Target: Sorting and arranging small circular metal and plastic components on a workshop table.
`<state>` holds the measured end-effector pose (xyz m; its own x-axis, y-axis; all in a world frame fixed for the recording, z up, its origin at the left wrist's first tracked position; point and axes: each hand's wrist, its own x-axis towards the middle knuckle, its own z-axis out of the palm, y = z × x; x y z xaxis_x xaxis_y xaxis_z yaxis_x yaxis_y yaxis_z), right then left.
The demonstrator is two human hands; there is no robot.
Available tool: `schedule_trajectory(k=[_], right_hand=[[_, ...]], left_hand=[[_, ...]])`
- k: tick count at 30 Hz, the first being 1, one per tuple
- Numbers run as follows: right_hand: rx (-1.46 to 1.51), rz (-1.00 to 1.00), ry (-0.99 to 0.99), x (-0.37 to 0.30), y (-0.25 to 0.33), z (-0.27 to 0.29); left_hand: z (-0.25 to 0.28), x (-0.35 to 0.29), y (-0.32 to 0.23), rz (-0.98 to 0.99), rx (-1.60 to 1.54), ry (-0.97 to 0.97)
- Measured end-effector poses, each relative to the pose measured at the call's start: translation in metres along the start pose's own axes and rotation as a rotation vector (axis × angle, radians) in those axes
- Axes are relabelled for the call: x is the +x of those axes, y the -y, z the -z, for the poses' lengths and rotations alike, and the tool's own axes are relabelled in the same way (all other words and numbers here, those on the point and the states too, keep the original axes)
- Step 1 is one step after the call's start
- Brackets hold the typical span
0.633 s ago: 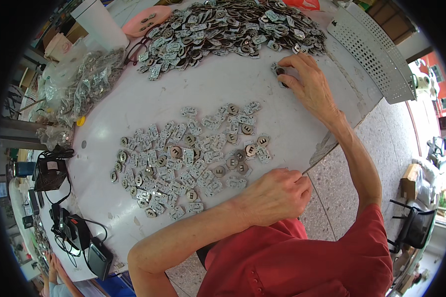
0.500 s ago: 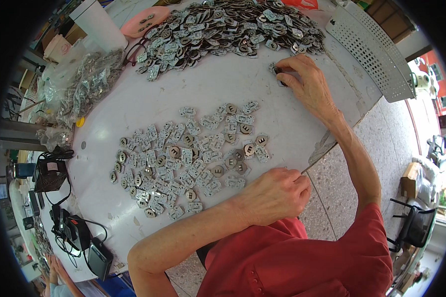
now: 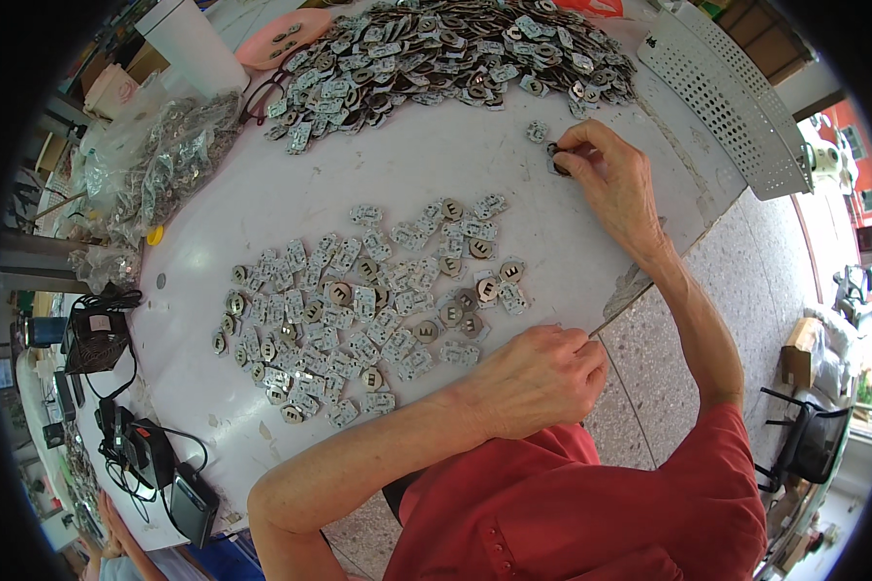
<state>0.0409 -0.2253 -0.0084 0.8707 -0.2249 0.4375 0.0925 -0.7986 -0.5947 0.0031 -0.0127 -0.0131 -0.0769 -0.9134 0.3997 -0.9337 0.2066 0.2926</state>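
1. Metal tags, small and flat, silver with some brownish ones, cover a white round worktop (image 3: 475, 174).
2. Right hand (image 3: 606, 179) reaches far forward; its fingertips (image 3: 564, 155) are pinched together on a small dark metal piece (image 3: 555, 153), just below the near edge of the big heap of tags (image 3: 446, 58).
3. One loose silver tag (image 3: 537, 130) lies just left of and above those fingertips, apart from the heap.
4. Left hand (image 3: 538, 378) rests at the near worktop edge, fingers curled into a loose fist; cannot tell whether anything is inside it.
5. Sorted spread of tags (image 3: 368, 310) lies left of and beyond the left hand, laid mostly one layer deep and well apart from the heap.
6. Judgement: the step in hand looks like picking single pieces at the heap's edge. To do it well, pinch one piece only, by its edges, and lift clear so neighbours do not drag along.
7. Judgement: keep the left hand steady where it is, off the spread, so laid pieces stay put.
8. Left of the left hand: clear bags of parts (image 3: 155, 165), a black box with cables (image 3: 95, 339). Right of the right hand: a white perforated panel (image 3: 736, 97).
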Motion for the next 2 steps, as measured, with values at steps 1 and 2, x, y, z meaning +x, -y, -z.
schedule_trajectory(k=[1, 2], right_hand=[[-0.010, 0.027, 0.004, -0.0028, 0.0009, 0.0007], [0.011, 0.029, 0.003, -0.0049, 0.0017, 0.0012]], left_hand=[[0.0000, -0.0002, -0.0001, -0.003, 0.006, -0.004], [-0.0004, -0.0001, -0.0008, -0.004, 0.004, -0.004]])
